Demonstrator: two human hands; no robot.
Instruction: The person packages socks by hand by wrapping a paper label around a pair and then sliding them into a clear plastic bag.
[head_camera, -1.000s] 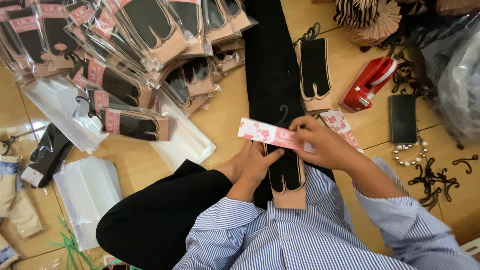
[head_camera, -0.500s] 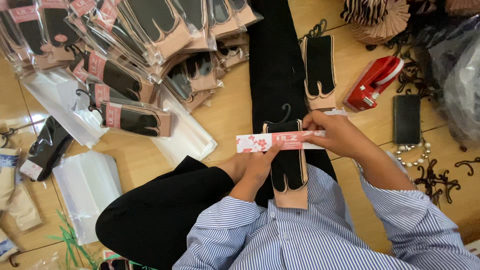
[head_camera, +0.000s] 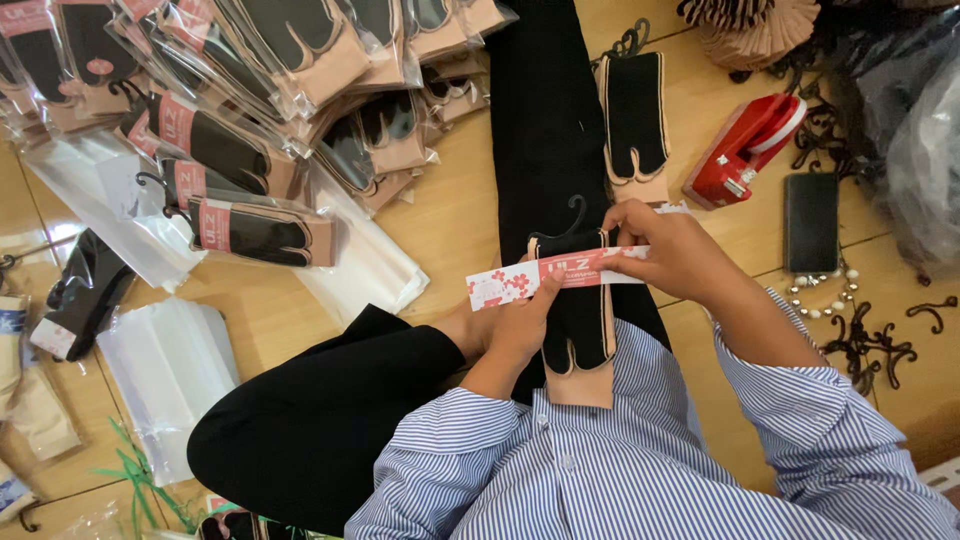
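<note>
Head view: looking straight down at a person seated on a wooden floor (head_camera: 450, 215), one leg stretched out, striped sleeves below.
Sock pair: a black and tan split-toe sock pair (head_camera: 580, 320) on a small black hanger (head_camera: 572, 213) lies over the outstretched leg, long axis running away from the body, hook end farthest from it.
Paper band: a pink and white paper band (head_camera: 545, 275) crosses the sock pair at right angles, near the hook end – its long axis runs left to right.
Right hand: the right hand (head_camera: 665, 255) pinches the band's right end, fingers curled, wrist coming in from the lower right; it sits farther from the body than the other hand.
Left hand: the left hand (head_camera: 520, 320) grips the sock pair's left edge, thumb against the band's underside – the band's left end juts free past it.
Relation: both hands flank the sock pair, the band bridging them; neither is open.
Around: bagged socks (head_camera: 250, 230) heaped upper left, clear bags (head_camera: 165, 370) at left, another unbagged pair (head_camera: 633, 125) beyond, a red tape dispenser (head_camera: 745, 150) and a dark phone (head_camera: 812, 222) to the right.
</note>
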